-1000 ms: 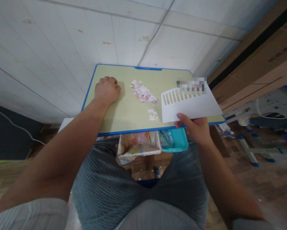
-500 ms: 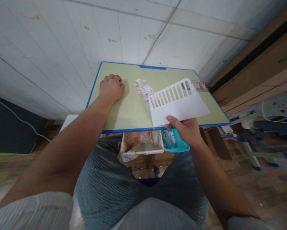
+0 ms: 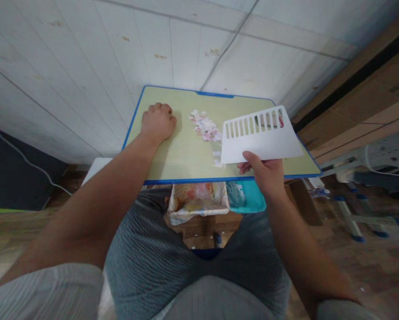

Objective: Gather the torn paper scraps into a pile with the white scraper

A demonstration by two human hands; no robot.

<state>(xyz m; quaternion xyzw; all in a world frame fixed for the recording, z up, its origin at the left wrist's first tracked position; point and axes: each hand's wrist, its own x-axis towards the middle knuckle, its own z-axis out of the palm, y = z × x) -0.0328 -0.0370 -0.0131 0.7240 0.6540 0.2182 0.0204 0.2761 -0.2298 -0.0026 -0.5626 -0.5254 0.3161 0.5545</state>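
Note:
My right hand (image 3: pixel 264 175) grips a white sheet (image 3: pixel 252 149) by its near edge, thumb on top and fingers beneath. A row of long slots is cut along the sheet's far side, and it is held tilted above the right half of the table (image 3: pixel 182 162). Left of the sheet lies a pile of small pale pink and white paper scraps (image 3: pixel 206 126), with a few white pieces beside the sheet's left edge. My left hand (image 3: pixel 158 122) rests on the table's left part, fingers curled under; whatever they may hold is hidden.
Under the table's front edge are a cloth-lined basket (image 3: pixel 199 211) with pinkish items and a turquoise tray (image 3: pixel 254 200) with white-grey scraps. Some dark and red items show through the sheet's slots. A white panelled wall (image 3: pixel 182 53) is behind, cardboard boxes (image 3: pixel 362 84) at right.
My right hand has carried the slotted sheet to the right and slightly away, uncovering more of the paper scraps. My left hand stays in place on the table.

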